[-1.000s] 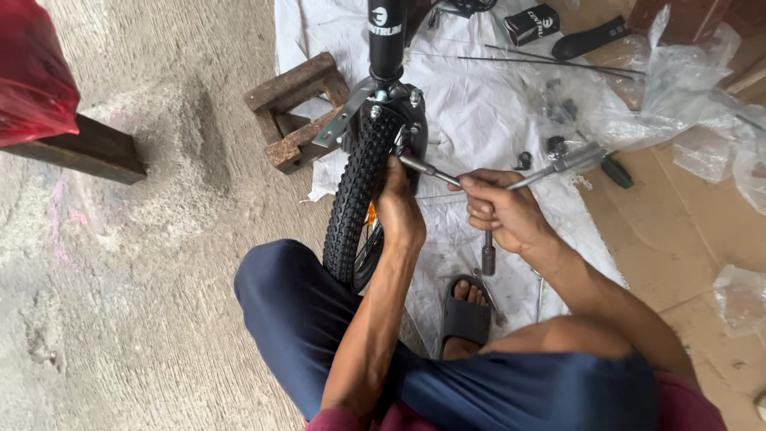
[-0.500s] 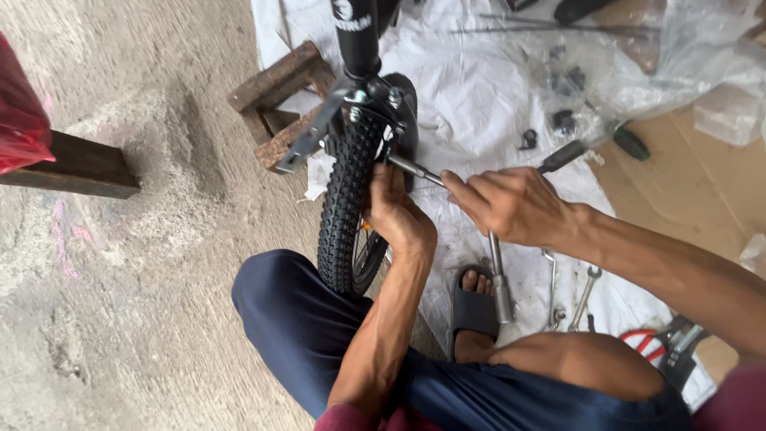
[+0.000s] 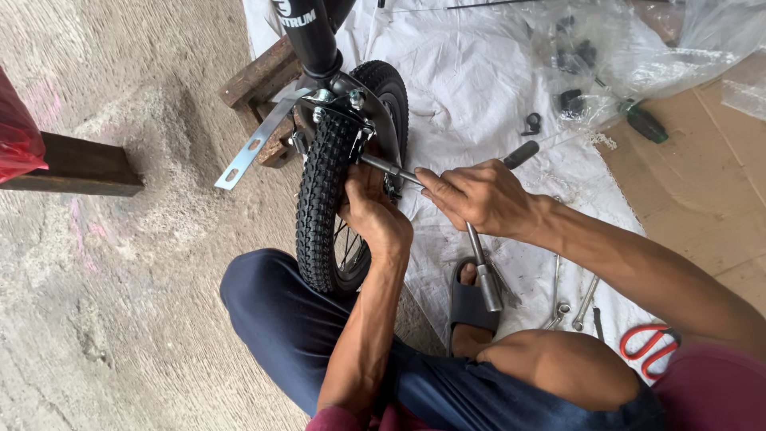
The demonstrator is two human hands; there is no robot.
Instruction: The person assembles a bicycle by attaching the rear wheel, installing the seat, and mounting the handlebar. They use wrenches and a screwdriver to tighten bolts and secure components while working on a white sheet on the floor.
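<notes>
Rubber, steel and rough concrete under my hands

My left hand [image 3: 371, 215] rests on the tyre [image 3: 323, 199], matt black rubber with a knobby tread; my right hand [image 3: 479, 195] grips a smooth, bright metal wrench [image 3: 477, 255]. The frame [image 3: 313, 36] is glossy black painted metal, the perforated bracket [image 3: 251, 148] dull silver steel. Under it all lie a crinkled white woven plastic sheet [image 3: 471, 88], brown matt cardboard [image 3: 702, 175] to the right and rough grey concrete [image 3: 120, 279] to the left.

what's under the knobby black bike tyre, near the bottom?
The knobby black bike tyre sinks behind the person's dark blue trouser leg, beside the rough concrete floor. Its lowest part and ground contact are covered by that leg. The left hand grips its side.
</notes>
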